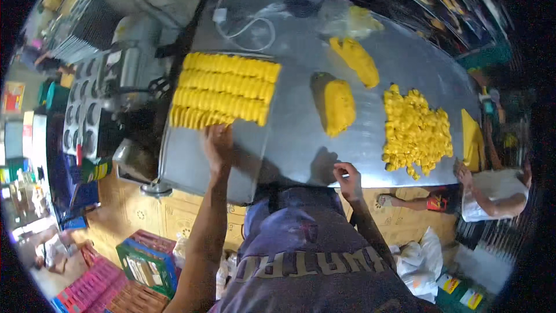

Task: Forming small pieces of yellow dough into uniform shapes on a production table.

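Observation:
My left hand [218, 142] reaches to the front row of small yellow dough pieces [223, 84], laid in several tight rows on a grey metal tray [188, 153]. Its fingers are bent together at a piece in that row, partly hiding it. Off to the right, my right hand [347, 181] hovers over the table's near edge, fingers curled but apart, with nothing visible in it. Two long yellow dough lumps [340, 107] lie in the middle of the metal table [295, 145]. Right of them spreads a loose heap of cut yellow dough pieces [416, 133].
A co-worker in a white top [501, 194] has a hand by a yellow dough slab [472, 142] at the right. A clear plastic bag [336, 14] and a white cord [269, 29] lie at the back. Machinery [136, 90] stands left; crates [147, 264] sit on the floor.

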`<state>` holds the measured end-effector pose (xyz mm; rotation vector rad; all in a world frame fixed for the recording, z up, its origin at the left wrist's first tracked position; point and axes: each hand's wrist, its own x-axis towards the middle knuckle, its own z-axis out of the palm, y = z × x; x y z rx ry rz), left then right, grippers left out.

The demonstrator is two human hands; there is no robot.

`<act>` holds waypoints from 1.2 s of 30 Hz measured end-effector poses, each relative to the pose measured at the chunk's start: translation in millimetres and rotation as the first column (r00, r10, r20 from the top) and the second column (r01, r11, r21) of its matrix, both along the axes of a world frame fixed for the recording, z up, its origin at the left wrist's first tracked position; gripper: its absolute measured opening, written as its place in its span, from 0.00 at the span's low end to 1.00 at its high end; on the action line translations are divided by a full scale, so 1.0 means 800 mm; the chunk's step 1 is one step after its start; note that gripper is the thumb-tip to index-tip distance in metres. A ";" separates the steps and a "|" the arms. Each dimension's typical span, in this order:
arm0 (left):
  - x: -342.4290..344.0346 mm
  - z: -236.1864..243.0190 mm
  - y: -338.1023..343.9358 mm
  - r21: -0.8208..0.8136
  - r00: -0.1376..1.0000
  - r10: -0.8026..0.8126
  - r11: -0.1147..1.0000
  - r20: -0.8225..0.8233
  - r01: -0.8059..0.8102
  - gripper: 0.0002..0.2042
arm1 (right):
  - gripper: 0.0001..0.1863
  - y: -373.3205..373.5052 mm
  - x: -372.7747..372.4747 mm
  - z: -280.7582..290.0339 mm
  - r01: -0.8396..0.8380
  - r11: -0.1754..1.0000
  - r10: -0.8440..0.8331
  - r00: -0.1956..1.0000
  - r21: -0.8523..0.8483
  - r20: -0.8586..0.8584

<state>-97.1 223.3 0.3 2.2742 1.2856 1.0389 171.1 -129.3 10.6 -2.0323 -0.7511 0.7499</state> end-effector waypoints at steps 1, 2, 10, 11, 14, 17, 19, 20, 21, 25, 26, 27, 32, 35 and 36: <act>0.001 -0.006 -0.002 -0.085 0.999 0.022 0.996 0.026 -0.019 0.11 | 0.11 -0.006 0.001 -0.002 0.050 0.997 -0.056 0.993 -0.053 -0.102; 0.002 -0.011 0.002 -0.142 0.999 0.004 0.990 0.035 0.001 0.11 | 0.10 -0.012 0.004 -0.006 0.054 0.999 -0.054 0.986 0.002 -0.155; 0.009 -0.009 -0.066 -0.072 0.994 0.097 0.993 0.055 -0.093 0.10 | 0.13 -0.080 0.133 0.011 0.020 0.991 0.017 0.963 -0.133 0.271; 0.015 -0.015 -0.106 -0.180 0.992 0.113 0.979 0.062 -0.100 0.09 | 0.14 -0.091 0.163 0.017 0.018 0.996 0.025 0.898 -0.093 0.440; 0.039 -0.026 -0.219 -0.552 0.889 0.130 0.820 0.438 0.152 0.09 | 0.14 -0.104 0.226 0.019 0.102 0.988 -0.024 0.848 -0.118 0.530; 0.075 -0.010 -0.309 -0.553 0.985 -0.131 0.816 0.110 0.170 0.12 | 0.13 -0.098 0.257 0.002 0.128 0.920 0.131 0.790 -0.371 0.598; 0.097 0.009 -0.340 -0.620 0.985 -0.164 0.778 -0.048 0.099 0.12 | 0.14 -0.089 0.269 -0.006 0.102 0.943 0.135 0.753 -0.317 0.644; 0.106 0.016 -0.341 -0.683 0.989 -0.127 0.716 0.078 0.146 0.11 | 0.15 -0.085 0.272 -0.007 0.083 0.958 0.131 0.725 -0.274 0.676; 0.114 0.020 -0.343 -0.672 0.985 -0.146 0.720 0.097 0.173 0.10 | 0.11 -0.082 0.272 -0.005 0.090 0.924 0.200 0.714 -0.372 0.671; 0.110 0.009 -0.319 -0.840 0.944 0.053 0.475 0.326 0.263 0.09 | 0.07 -0.074 0.236 0.020 0.124 0.992 -0.123 0.975 0.004 0.182; 0.104 -0.001 -0.312 -0.863 0.930 0.111 0.423 0.351 0.276 0.09 | 0.07 -0.068 0.208 0.024 0.150 0.972 -0.163 0.985 0.182 0.057; 0.096 -0.012 -0.309 -0.848 0.964 0.024 0.481 0.265 0.221 0.09 | 0.08 -0.064 0.174 0.027 0.141 0.982 -0.139 0.990 0.127 -0.022; 0.069 -0.051 -0.281 -0.748 0.946 -0.231 0.580 0.230 0.323 0.10 | 0.11 0.027 0.019 0.002 -0.130 0.978 0.161 0.967 0.162 -0.196; 0.054 -0.046 -0.269 -0.602 0.915 -0.363 0.696 0.174 0.391 0.10 | 0.11 0.057 -0.026 -0.012 -0.295 0.951 0.300 0.953 0.095 -0.037; 0.053 -0.042 -0.265 -0.592 0.918 -0.377 0.715 0.123 0.373 0.10 | 0.11 0.065 -0.034 -0.015 -0.342 0.938 0.339 0.939 0.054 0.059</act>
